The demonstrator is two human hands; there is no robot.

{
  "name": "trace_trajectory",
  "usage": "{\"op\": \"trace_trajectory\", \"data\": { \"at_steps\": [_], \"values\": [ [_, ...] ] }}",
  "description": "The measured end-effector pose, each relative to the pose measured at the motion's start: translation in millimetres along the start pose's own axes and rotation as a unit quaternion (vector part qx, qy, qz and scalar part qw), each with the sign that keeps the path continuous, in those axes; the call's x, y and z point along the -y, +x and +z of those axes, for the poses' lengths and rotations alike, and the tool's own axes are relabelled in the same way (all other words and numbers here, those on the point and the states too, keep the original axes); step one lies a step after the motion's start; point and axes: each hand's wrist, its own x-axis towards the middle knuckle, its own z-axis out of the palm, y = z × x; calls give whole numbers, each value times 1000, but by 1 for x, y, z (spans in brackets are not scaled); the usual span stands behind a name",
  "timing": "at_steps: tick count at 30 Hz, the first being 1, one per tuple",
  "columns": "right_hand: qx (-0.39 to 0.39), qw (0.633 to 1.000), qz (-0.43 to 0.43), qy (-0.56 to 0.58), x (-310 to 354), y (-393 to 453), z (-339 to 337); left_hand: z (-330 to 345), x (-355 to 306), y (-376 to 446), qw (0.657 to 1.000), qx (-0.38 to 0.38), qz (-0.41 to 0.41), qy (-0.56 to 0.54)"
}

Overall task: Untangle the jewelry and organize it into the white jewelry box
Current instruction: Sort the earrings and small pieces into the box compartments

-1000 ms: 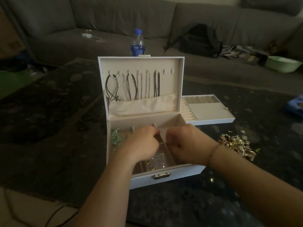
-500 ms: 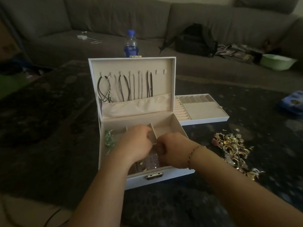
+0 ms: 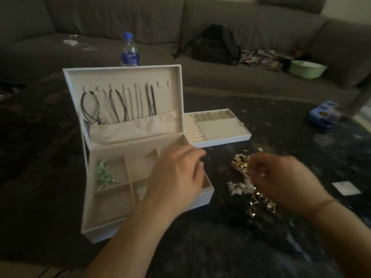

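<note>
- My left hand [image 3: 176,177] hangs above the white jewelry box [image 3: 140,215], fingers loose, holding nothing.
- My right hand [image 3: 281,181] pinches the tangled jewelry pile [image 3: 243,187] on the table [image 3: 220,247], right of the box.

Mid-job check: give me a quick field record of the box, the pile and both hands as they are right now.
box: white jewelry box, lid up, necklaces hanging inside the lid
base compartments: green piece at left
tray: removable tray on the table behind the box
pile: tangled jewelry right of the box
left hand: over the box's right side, fingers relaxed
right hand: at the pile; grip blurred
</note>
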Motion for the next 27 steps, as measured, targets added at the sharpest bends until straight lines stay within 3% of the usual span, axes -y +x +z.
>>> {"op": "trace_trajectory", "data": {
  "at_steps": [3,6,8,11,16,19,27],
  "values": [
    [6,987,134,94,-75,-3,-6,28,-21,-13,988,38,138,55],
    [16,979,164,124,-108,-8,-4,53,-41,-31,968,95,190,136],
    [45,980,136,139,-102,-10,4,66,-51,-40,961,103,195,169],
    [41,993,28,105,-84,-11,21,80,-56,-40,960,87,187,190],
    [9,994,-90,53,-76,-3,34,89,-57,-40,985,71,137,83],
    [38,991,-123,32,-75,-2,30,96,-61,-42,989,85,88,86],
    [107,984,-141,1,-72,-1,31,99,-53,-44,990,105,89,28]
  ]
}}
